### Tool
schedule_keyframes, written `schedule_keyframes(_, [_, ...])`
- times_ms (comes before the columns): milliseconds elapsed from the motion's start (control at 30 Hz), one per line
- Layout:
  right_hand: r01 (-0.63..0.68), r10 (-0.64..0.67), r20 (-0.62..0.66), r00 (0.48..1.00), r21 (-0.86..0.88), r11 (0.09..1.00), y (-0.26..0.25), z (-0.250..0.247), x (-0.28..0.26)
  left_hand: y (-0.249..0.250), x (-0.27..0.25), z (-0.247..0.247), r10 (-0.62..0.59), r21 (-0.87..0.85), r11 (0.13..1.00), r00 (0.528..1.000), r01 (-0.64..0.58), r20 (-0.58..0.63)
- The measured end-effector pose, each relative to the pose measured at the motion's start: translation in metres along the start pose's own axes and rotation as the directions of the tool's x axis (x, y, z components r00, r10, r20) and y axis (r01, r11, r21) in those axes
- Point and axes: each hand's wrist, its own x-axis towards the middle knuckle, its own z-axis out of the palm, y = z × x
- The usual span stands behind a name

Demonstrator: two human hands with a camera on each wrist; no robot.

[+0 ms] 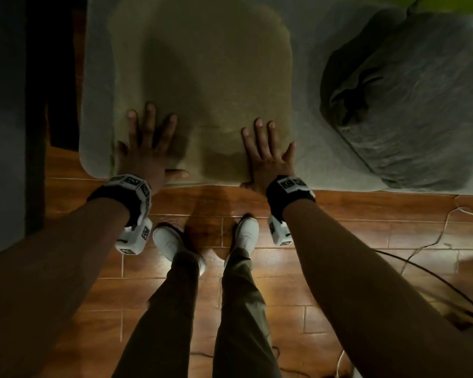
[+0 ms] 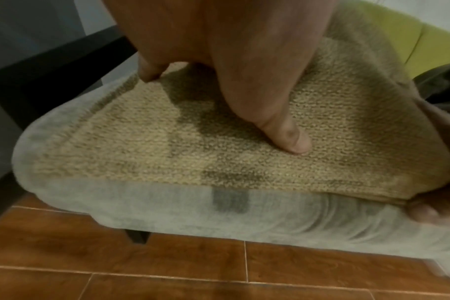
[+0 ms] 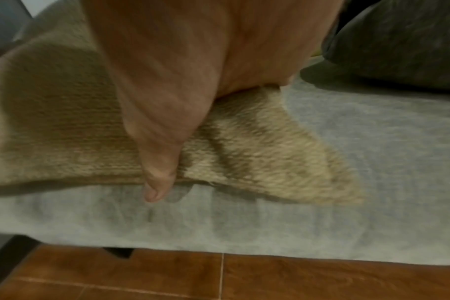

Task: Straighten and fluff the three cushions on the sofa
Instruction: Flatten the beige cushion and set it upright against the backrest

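A tan knitted cushion (image 1: 202, 91) lies flat on the grey sofa seat (image 1: 320, 110). My left hand (image 1: 148, 143) presses flat on its near left corner, fingers spread and straight. My right hand (image 1: 265, 151) presses flat on its near right corner, thumb over the front edge. In the left wrist view the left thumb (image 2: 283, 134) rests on the tan cushion (image 2: 167, 142). The right wrist view shows the right thumb (image 3: 157, 174) hanging over the tan cushion's (image 3: 270, 152) front edge. A dark grey cushion (image 1: 410, 102) lies crumpled on the seat at the right.
Yellow-green fabric (image 1: 448, 4) shows at the top right behind the grey cushion. A dark frame (image 1: 52, 77) stands left of the sofa. Cables (image 1: 434, 268) run over the wooden floor (image 1: 339, 241) at the right. My feet (image 1: 246, 233) stand close to the sofa's front edge.
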Motion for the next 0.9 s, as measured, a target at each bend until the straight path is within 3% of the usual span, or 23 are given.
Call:
schedule_keyframes(200, [0.004, 0.001, 0.160, 0.987, -0.033, 0.999, 0.045, 0.013, -0.019, 0.004, -0.002, -0.005, 0.026, -0.042, 0.999, 0.994, -0.022, 0.105])
schedule_keyframes(267, [0.036, -0.032, 0.208, 0.978, -0.017, 0.999, 0.053, 0.007, -0.030, 0.005, -0.011, -0.007, 0.050, -0.043, 0.998, 0.993, -0.046, 0.106])
schedule_keyframes(367, [-0.004, -0.012, 0.314, 0.949, 0.049, 0.999, 0.070, 0.006, -0.051, -0.003, -0.024, -0.002, 0.068, -0.184, 0.981, 0.995, -0.054, 0.071])
schedule_keyframes(400, [-0.018, -0.006, 0.297, 0.955, 0.079, 0.997, 0.077, 0.007, -0.057, -0.007, -0.028, -0.001, 0.092, -0.222, 0.971, 0.996, -0.087, 0.013])
schedule_keyframes(467, [-0.055, 0.034, 0.108, 0.994, 0.197, 0.979, 0.089, 0.007, -0.065, -0.012, -0.039, -0.004, 0.073, -0.358, 0.926, 0.987, -0.120, -0.143])
schedule_keyframes(533, [-0.134, 0.171, -0.052, 0.984, 0.423, 0.896, 0.098, 0.001, -0.065, -0.012, -0.047, -0.007, -0.167, -0.455, 0.890, 0.947, 0.025, -0.274])
schedule_keyframes(567, [-0.200, 0.272, -0.042, 0.962, 0.569, 0.797, 0.097, -0.004, -0.061, -0.008, -0.048, -0.009, -0.305, -0.487, 0.861, 0.913, 0.144, -0.270])
schedule_keyframes(633, [-0.293, 0.329, 0.117, 0.937, 0.778, 0.556, 0.090, -0.016, -0.050, -0.001, -0.046, -0.013, -0.495, -0.540, 0.772, 0.850, 0.335, -0.180])
schedule_keyframes(667, [-0.314, 0.298, 0.183, 0.937, 0.816, 0.485, 0.087, -0.020, -0.045, 0.004, -0.046, -0.019, -0.529, -0.559, 0.734, 0.841, 0.386, -0.113])
schedule_keyframes(700, [-0.327, 0.250, 0.234, 0.940, 0.829, 0.453, 0.086, -0.025, -0.039, 0.004, -0.043, -0.021, -0.546, -0.584, 0.688, 0.838, 0.431, -0.024])
schedule_keyframes(800, [-0.319, 0.144, 0.290, 0.946, 0.764, 0.560, 0.089, -0.033, -0.027, -0.004, -0.039, -0.018, -0.563, -0.532, 0.651, 0.815, 0.541, 0.139])
schedule_keyframes(900, [-0.333, 0.211, 0.259, 0.943, 0.768, 0.547, 0.101, -0.030, -0.023, -0.008, -0.041, -0.025, -0.618, -0.548, 0.581, 0.764, 0.602, 0.183])
